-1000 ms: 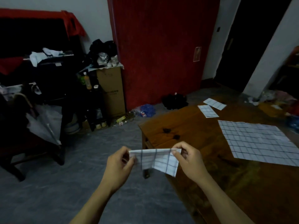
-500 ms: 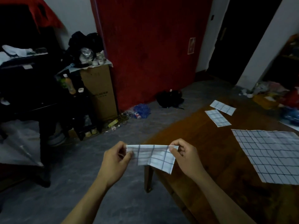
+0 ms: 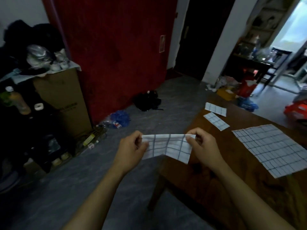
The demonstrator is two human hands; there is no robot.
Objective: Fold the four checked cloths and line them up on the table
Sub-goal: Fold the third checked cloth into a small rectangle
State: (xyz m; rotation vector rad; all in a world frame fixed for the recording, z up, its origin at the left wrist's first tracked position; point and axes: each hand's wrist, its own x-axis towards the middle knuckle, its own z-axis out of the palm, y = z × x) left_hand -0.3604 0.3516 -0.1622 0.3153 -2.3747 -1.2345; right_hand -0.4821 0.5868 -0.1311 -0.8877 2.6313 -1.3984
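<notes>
Head view shows the left hand [image 3: 132,151] and the right hand [image 3: 201,146] holding one folded cloth [image 3: 167,146] in the air, over the floor [image 3: 66,188] and just before the corner of the surface [image 3: 232,188]. The fingers [image 3: 138,138] of the left hand pinch the upper left corner, and the fingers [image 3: 191,138] of the right hand pinch the upper right corner. The top edge between them is pulled straight, while the lower part hangs down and makes a notch in the middle.

I judge the cloth very light, thin and soft. It will not keep a shape alone, and a fold can open when one side is released. The best hold is at the corners, as now, with all layers inside the pinch. It does not look slippery or fragile.

Beyond the right fingers, two folded cloths, the nearer [image 3: 216,121] and the farther [image 3: 215,109], lie close together near the far edge of the surface. To the right of the right fingers, an open cloth [image 3: 272,150] lies flat, and its near corner seems to reach the edge. Between the fingers and the two folded cloths the wood is bare, so there is room to lay the held cloth next in the row. The corner of the surface is near the right hand, so the hanging part could catch it.
</notes>
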